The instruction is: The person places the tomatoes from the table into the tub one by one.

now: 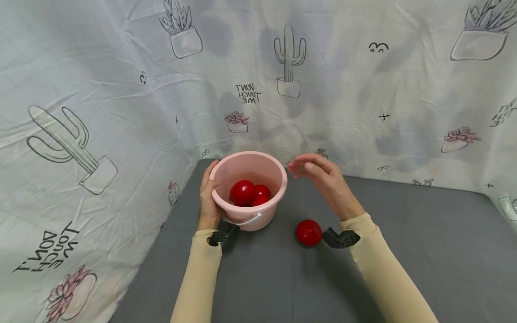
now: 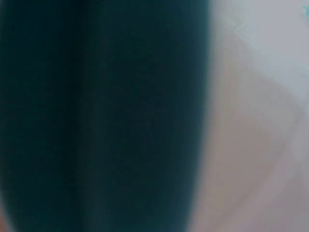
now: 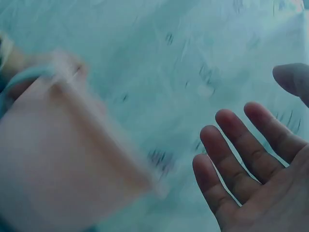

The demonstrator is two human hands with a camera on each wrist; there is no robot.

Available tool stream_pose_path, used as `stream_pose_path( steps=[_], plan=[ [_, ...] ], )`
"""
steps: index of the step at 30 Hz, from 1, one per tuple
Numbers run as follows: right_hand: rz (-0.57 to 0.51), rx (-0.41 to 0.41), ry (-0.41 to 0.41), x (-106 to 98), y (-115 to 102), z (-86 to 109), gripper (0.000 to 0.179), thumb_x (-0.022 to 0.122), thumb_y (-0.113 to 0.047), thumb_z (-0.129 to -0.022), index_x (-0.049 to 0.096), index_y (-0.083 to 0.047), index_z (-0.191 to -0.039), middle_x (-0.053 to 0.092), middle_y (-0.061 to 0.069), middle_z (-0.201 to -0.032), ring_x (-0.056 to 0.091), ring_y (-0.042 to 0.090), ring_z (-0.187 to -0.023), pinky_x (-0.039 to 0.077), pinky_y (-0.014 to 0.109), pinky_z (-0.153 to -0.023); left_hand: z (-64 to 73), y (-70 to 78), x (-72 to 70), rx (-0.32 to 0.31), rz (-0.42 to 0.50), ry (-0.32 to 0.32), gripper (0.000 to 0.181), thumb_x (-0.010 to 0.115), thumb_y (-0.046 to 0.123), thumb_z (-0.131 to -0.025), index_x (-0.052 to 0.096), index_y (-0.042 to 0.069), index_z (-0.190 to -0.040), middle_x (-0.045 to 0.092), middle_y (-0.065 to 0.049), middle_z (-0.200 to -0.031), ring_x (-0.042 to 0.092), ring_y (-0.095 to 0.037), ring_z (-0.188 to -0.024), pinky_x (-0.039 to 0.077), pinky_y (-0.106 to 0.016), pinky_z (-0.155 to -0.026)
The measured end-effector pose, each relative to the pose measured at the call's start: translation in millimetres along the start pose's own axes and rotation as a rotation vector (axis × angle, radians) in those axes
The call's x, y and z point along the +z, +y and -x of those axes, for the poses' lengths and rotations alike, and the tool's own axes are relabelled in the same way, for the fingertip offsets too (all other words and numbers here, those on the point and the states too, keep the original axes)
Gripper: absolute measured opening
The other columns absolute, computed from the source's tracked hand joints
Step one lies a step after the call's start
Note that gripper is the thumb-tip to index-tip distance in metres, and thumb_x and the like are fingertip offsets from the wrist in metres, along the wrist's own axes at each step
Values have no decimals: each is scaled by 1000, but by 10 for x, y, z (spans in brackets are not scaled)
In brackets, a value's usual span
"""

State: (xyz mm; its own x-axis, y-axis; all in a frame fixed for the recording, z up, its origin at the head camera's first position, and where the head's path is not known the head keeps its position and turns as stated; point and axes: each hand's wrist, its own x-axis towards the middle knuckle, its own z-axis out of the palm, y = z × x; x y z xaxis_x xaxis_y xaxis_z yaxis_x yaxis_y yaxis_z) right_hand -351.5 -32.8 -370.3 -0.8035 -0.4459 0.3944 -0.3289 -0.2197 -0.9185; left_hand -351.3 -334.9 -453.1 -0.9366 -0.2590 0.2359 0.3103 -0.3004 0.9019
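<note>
A pink bucket (image 1: 268, 217) with a white handle (image 1: 250, 220) stands tilted toward me in the head view. Several shiny red balls (image 1: 242, 192) lie inside it. My left hand (image 1: 208, 197) grips the bucket's rim on the left side, thumb over the edge. To the right of the rim, my right hand (image 1: 323, 179) hovers with fingers extended and nothing in it. Its spread fingers (image 3: 236, 169) show beside the blurred bucket in the right wrist view. One more red ball (image 1: 308, 232) rests on the grey table below the right hand. The left wrist view is mostly blocked by something dark.
A pale curtain (image 1: 331, 89) printed with cacti and lettering hangs behind and to the left of the grey table (image 1: 266, 278). Black wrist cameras (image 1: 343, 238) are strapped to both wrists, the right one close to the loose ball.
</note>
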Motion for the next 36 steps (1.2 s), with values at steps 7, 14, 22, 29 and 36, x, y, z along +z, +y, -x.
stream_pose_path(
  steps=[7, 14, 22, 29, 36],
  plan=[
    [66, 116, 77, -188, 571, 507, 40, 50, -27, -106, 58, 1, -133, 65, 9, -133, 59, 17, -127, 46, 33, -109, 10, -10, 25, 2, -12, -12, 61, 36, 16, -87, 51, 26, -146, 51, 0, -149, 45, -23, -136, 30, -53, -118],
    [115, 233, 135, -222, 999, 836, 41, 50, -27, -105, 57, 0, -136, 60, 15, -141, 56, 21, -130, 45, 28, -107, -8, 8, 26, -5, -3, -9, 61, 38, 16, -87, 51, 26, -145, 52, 1, -149, 45, -22, -135, 31, -51, -117],
    [139, 218, 64, -190, 1236, 953, 36, 51, -20, -103, 60, -2, -133, 63, 16, -135, 59, 16, -124, 50, 22, -97, 14, 12, 11, -15, -21, -6, 62, 38, 16, -87, 51, 28, -146, 51, 3, -150, 44, -22, -137, 32, -51, -118],
    [357, 229, 96, -97, 1300, 983, 27, 69, -22, -95, 69, -11, -119, 69, 15, -119, 63, 10, -100, 55, 27, -81, -5, -3, 10, -1, 3, -9, 66, 38, 12, -83, 50, 25, -147, 49, 1, -152, 43, -21, -139, 30, -48, -117],
    [444, 256, 93, -79, 1331, 994, 30, 78, -26, -88, 71, -15, -115, 69, 6, -112, 64, 13, -91, 56, 28, -74, -13, -14, 24, 8, 8, -5, 66, 37, 11, -83, 51, 23, -147, 50, 0, -152, 44, -22, -138, 32, -47, -116]
  ],
)
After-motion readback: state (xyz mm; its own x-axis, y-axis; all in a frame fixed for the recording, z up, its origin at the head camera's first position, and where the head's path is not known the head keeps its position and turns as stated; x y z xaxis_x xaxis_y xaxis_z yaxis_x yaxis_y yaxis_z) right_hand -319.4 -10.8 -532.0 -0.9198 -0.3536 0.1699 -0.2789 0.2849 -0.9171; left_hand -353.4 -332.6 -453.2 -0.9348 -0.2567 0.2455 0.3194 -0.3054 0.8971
